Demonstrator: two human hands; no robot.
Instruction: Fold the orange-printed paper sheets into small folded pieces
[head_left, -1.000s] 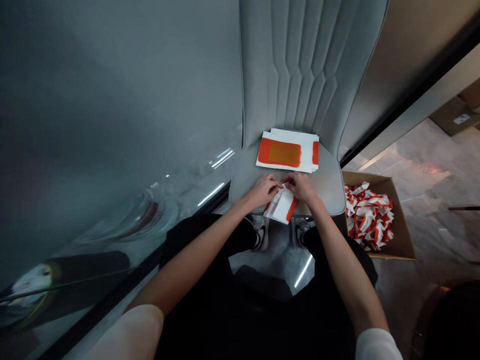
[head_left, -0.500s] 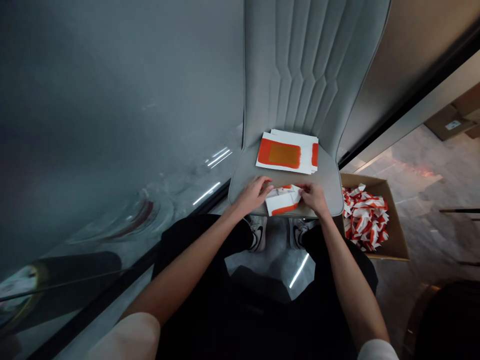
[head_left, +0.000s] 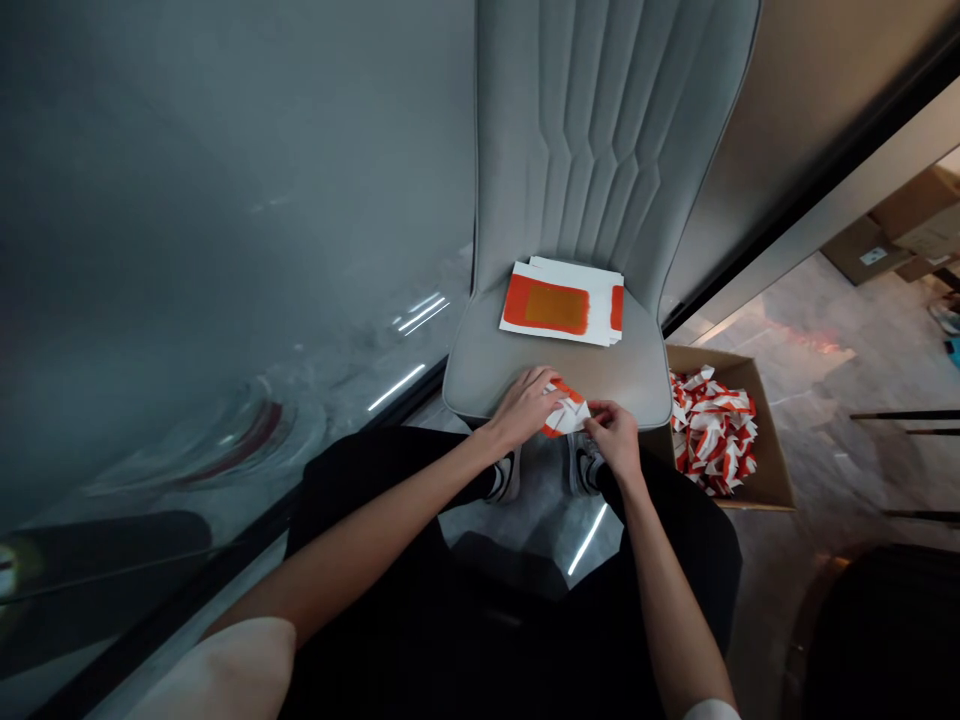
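Observation:
Both my hands work a small white and orange paper carton (head_left: 567, 412) at the front edge of a grey chair seat (head_left: 487, 355). My left hand (head_left: 525, 402) curls over its left side, fingers closed on it. My right hand (head_left: 616, 440) pinches its right corner from below. The carton is partly folded and partly hidden by my fingers. Farther back on the seat lies a stack of flat white sheets with an orange rectangle (head_left: 562, 303).
A cardboard box (head_left: 765, 440) on the floor to the right of the chair holds several folded orange and white cartons (head_left: 709, 425). A glossy dark wall (head_left: 187, 250) runs along the left. My shoes (head_left: 581, 465) rest under the seat edge. More cardboard boxes (head_left: 892, 235) stand at far right.
The carton has been folded smaller and turned. My right hand dropped lower and nearer to me, while my left hand stayed on the carton's left side. The view shifted slightly left.

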